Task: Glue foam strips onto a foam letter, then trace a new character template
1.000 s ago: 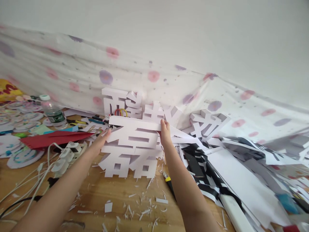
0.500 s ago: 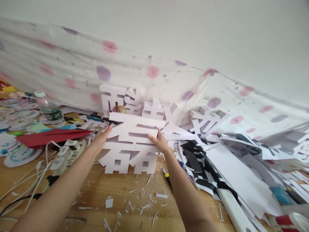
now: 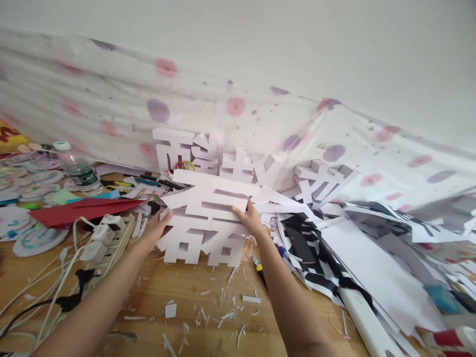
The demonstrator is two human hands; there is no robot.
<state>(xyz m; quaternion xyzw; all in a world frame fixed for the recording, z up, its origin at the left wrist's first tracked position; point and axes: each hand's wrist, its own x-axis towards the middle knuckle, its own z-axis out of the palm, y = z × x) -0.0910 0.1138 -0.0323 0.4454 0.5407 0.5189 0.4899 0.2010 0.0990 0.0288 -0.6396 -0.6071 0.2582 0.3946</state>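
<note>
A white three-dimensional paper character stands upright on the wooden table, its lower edge at or just above the wood. My left hand grips its left side, the thumb near the front edge and the other fingers mostly hidden. On the opposite side my right hand holds it, thumb on the front face and fingers behind. Further back, more white paper characters lean against the patterned cloth. White paper scraps litter the wood in front.
To the left lie a power strip with white cables, red paper and a water bottle. A yellow-and-black tool is beside my right forearm. Paper sheets, a dark phone and a paper cup occupy the right.
My left hand has slid down the left side of the character. The character has shifted slightly right in view, and my right hand keeps its hold.
</note>
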